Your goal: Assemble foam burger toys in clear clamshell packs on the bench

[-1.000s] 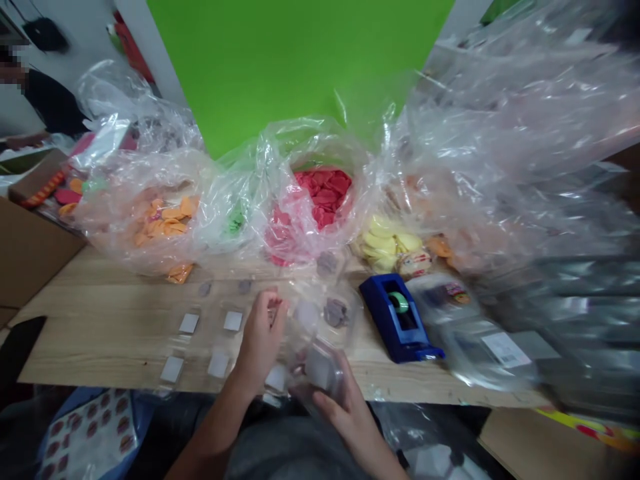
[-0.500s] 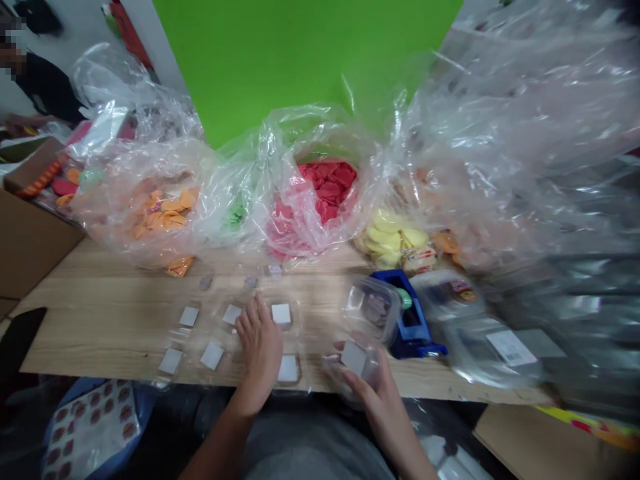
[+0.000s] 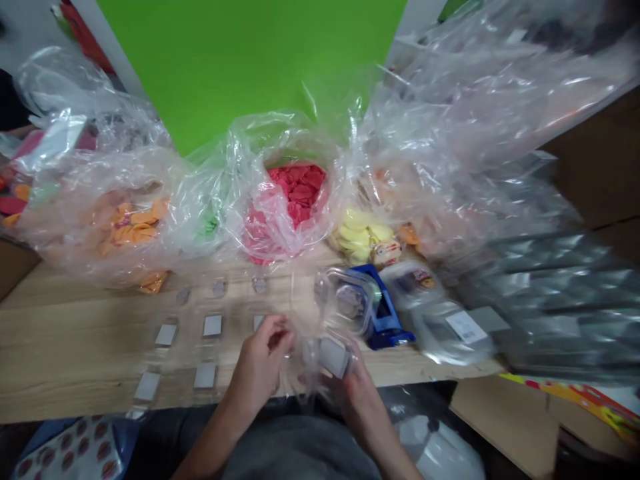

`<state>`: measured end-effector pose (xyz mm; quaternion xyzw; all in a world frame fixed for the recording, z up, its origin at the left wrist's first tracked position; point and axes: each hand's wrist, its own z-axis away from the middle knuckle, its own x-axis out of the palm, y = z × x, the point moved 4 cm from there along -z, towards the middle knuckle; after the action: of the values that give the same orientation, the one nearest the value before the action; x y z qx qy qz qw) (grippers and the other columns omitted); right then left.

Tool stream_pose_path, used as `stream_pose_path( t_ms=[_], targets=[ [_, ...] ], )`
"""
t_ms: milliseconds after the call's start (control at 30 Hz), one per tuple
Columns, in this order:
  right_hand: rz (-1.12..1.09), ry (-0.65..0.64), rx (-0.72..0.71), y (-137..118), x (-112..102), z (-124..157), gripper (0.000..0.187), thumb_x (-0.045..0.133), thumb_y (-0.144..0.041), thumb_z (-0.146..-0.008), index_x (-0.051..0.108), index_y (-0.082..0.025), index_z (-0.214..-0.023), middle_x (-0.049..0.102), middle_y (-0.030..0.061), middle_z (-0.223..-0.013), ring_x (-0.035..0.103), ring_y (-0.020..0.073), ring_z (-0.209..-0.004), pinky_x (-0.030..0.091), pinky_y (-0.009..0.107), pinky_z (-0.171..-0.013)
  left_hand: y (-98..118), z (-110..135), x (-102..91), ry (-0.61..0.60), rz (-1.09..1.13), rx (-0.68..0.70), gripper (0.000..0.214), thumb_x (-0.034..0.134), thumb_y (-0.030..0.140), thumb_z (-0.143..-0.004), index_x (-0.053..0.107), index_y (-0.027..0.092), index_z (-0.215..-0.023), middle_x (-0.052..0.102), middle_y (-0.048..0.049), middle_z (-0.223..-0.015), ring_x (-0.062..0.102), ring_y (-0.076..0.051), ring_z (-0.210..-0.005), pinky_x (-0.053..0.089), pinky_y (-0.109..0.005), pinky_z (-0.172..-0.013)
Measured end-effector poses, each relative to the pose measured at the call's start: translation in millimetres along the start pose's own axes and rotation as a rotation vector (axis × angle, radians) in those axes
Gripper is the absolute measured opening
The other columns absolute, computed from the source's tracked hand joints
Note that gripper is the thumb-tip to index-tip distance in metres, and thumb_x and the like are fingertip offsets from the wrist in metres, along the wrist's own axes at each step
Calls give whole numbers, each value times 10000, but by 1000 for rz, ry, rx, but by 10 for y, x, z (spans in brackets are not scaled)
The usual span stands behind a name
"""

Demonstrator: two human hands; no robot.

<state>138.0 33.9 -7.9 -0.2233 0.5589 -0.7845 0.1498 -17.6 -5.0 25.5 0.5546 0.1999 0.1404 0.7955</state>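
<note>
My right hand (image 3: 357,393) grips a clear plastic container (image 3: 311,357) over the table's front edge, with a grey-white square stack (image 3: 333,357) showing in it. Just left of it, my left hand (image 3: 260,363) is closed, thumb and fingers pinched at the edge of clear plastic; blur hides exactly which piece. Partly behind these fingers is a white square (image 3: 259,323). Further left lie several clear containers with white squares (image 3: 213,325) in them. Beyond my right hand sits another clear container (image 3: 350,300), overlapping a blue tape-dispenser-like holder (image 3: 385,313).
Along the back stand open plastic bags of orange pieces (image 3: 133,227), green pieces (image 3: 209,225), red pieces (image 3: 300,190) and yellow pieces (image 3: 363,237). Clear packs with a label (image 3: 466,327) and stacked clear trays (image 3: 560,307) are at right. A green panel (image 3: 255,60) rises behind.
My left hand has come off the containers and moved right, closing beside the container in my right hand. That container has tilted. The view has swung to the right.
</note>
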Motion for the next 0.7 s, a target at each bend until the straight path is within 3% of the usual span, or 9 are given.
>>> stream_pose_path(
  t_ms=[100,200,300,433,500,600,700],
  targets=[
    [-55,-66,19,-28,-6,38,622,581,-598,-740,445,-255,-1240,589,109,-1178,578,283,-1066,497,405,-839,93,-104,-26,117,137,12,198,549,340,-793,467,204,-912,651,-8,-763,636,-163,-695,500,-262,-605],
    [-39,-142,37,-70,34,89,606,621,-561,-726,465,-255,-1225,616,91,-1129,601,281,-1012,466,416,-876,254,-206,14,181,48,105,169,547,340,-802,493,195,-872,646,-24,-838,624,-160,-808,476,-265,-715],
    [-20,-98,58,-66,17,122,661,676,-538,-680,466,-245,-1234,582,107,-1204,582,293,-1052,430,428,-928,322,-264,125,174,-31,139,151,542,334,-808,518,188,-843,613,-13,-822,590,-141,-775,451,-256,-728],
    [-8,-59,58,-28,-10,134,729,741,-509,-621,453,-238,-1234,506,112,-1310,452,294,-1226,360,414,-1015,289,-277,252,168,32,145,160,534,333,-815,504,183,-862,544,14,-734,542,-121,-674,440,-239,-667],
    [-19,-58,26,-12,-21,123,740,721,-565,-620,438,-246,-1224,525,101,-1278,477,282,-1197,386,393,-995,261,-283,288,183,5,155,188,541,334,-813,513,178,-914,539,13,-741,534,-122,-671,439,-236,-656],
    [12,109,-8,28,-155,96,686,642,-634,-663,424,-250,-1188,586,84,-1123,574,258,-1031,465,372,-889,174,-314,339,190,-164,157,217,489,354,-850,535,174,-961,552,10,-716,533,-132,-643,442,-252,-644],
    [90,291,16,47,-383,103,587,593,-591,-735,413,-255,-1182,585,78,-1049,604,234,-905,488,381,-824,20,-353,373,257,-366,176,233,479,249,-849,542,149,-1050,554,17,-645,532,-158,-638,431,-349,-768]
  ],
)
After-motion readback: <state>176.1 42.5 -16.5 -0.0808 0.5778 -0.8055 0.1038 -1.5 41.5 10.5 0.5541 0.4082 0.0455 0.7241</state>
